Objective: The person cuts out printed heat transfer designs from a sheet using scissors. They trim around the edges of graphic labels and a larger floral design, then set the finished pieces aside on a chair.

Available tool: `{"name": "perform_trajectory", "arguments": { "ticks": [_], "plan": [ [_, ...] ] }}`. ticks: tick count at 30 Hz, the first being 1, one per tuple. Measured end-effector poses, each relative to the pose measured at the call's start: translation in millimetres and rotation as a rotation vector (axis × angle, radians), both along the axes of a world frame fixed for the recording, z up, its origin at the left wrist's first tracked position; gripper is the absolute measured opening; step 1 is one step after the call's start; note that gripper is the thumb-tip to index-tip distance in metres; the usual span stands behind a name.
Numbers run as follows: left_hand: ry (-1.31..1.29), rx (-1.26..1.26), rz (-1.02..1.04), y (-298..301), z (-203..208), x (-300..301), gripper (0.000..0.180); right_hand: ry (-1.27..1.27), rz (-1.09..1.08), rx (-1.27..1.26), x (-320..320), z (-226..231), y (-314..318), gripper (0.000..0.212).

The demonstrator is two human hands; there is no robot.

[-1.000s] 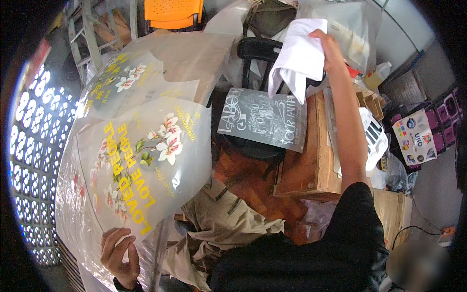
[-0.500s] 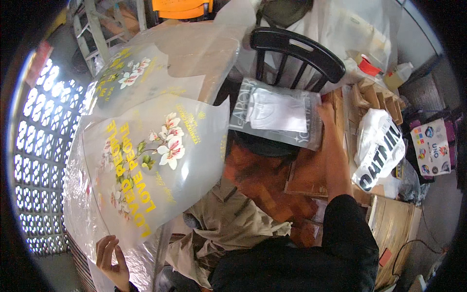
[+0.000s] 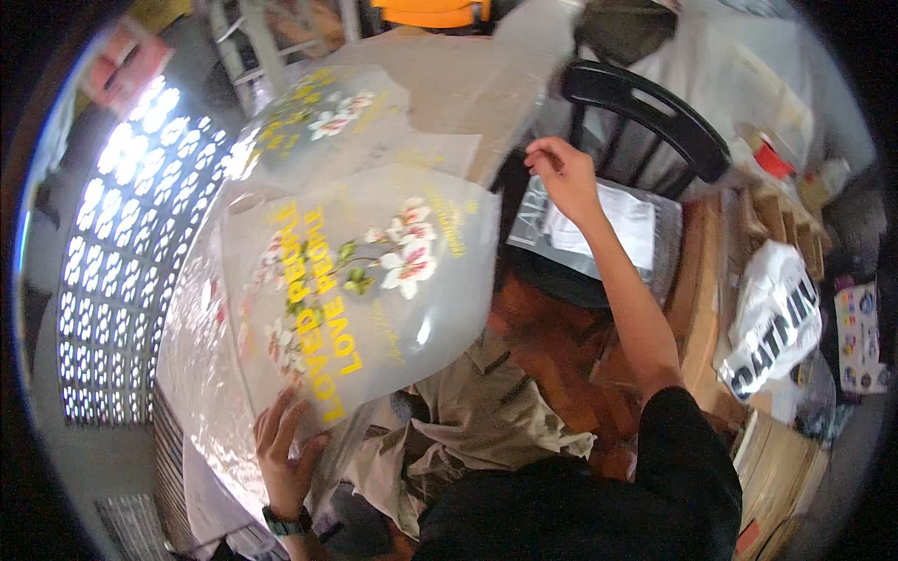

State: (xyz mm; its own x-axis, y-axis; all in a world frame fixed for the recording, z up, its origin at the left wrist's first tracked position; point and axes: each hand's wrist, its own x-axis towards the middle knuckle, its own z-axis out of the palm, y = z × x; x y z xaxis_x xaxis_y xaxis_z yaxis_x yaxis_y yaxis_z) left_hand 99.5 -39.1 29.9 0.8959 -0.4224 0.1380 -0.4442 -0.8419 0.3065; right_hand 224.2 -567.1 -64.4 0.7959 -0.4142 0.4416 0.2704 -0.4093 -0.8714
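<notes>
My left hand [image 3: 283, 447] grips the lower edge of a large clear plastic sheet [image 3: 365, 280] printed with white flowers and yellow lettering, held up in front of me. A second printed sheet [image 3: 323, 122] shows behind it, higher up. My right hand [image 3: 564, 173] is raised at the sheet's right side, fingers loosely curled with nothing in them, just above a dark flat packet with a white folded cloth [image 3: 599, 229] lying on a black chair [image 3: 645, 107].
A wooden table [image 3: 697, 280] stands at right with a white bag with black lettering [image 3: 772, 323] on it. Beige clothing [image 3: 449, 449] lies on my lap. A patterned bright window wall [image 3: 112, 280] is at left. Clutter and bottles fill the far right.
My right hand put the white cloth down onto the dark packet on the chair and moved left toward the plastic sheet. The left hand kept its hold on the sheet.
</notes>
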Motion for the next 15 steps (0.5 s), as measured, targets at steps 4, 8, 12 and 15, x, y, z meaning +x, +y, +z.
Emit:
{"name": "perform_trajectory", "arguments": {
  "ticks": [4, 8, 12, 15],
  "plan": [
    [-0.077, 0.032, -0.114, -14, 20, 11, 0.045, -0.168, 0.017, -0.198, 10, 53, 55, 0.015],
    [-0.327, 0.080, -0.200, -6, 25, 13, 0.021, -0.122, 0.229, -0.538, 62, 83, 90, 0.019],
    [-0.652, 0.077, -0.205, -5, 56, 57, 0.016, -0.040, 0.266, -0.533, 112, 107, 79, 0.020],
    [-0.901, 0.004, -0.199, -35, 137, 110, 0.022, -0.138, 0.204, -0.298, 122, 133, 35, 0.019]
  ]
}}
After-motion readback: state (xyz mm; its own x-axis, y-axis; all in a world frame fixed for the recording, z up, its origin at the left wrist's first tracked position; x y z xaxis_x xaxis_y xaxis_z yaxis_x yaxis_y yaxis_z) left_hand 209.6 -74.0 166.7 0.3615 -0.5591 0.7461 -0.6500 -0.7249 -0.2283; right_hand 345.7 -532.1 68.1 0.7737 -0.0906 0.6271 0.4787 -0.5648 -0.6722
